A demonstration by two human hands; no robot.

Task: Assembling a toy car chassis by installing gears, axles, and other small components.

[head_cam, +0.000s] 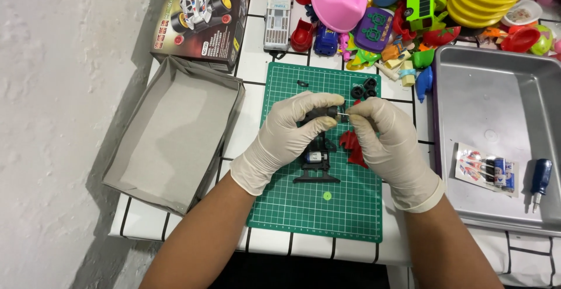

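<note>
Both hands wear pale latex gloves over a green cutting mat (292, 207). My left hand (292, 131) grips a black-handled screwdriver (323, 112) held sideways. My right hand (383, 137) pinches something tiny at the screwdriver's metal tip; I cannot tell what it is. Below the hands, a black toy car chassis (316, 166) with a small blue motor lies on the mat, with red plastic parts (350, 144) beside it. Three small black wheels (363, 88) sit near the mat's far edge.
An open grey cardboard box (169, 131) lies left, the toy's printed box (201, 14) behind it. A metal tray (497, 102) on the right holds a sticker sheet, batteries and a blue screwdriver (540, 181). Colourful plastic toys (374, 14) crowd the back.
</note>
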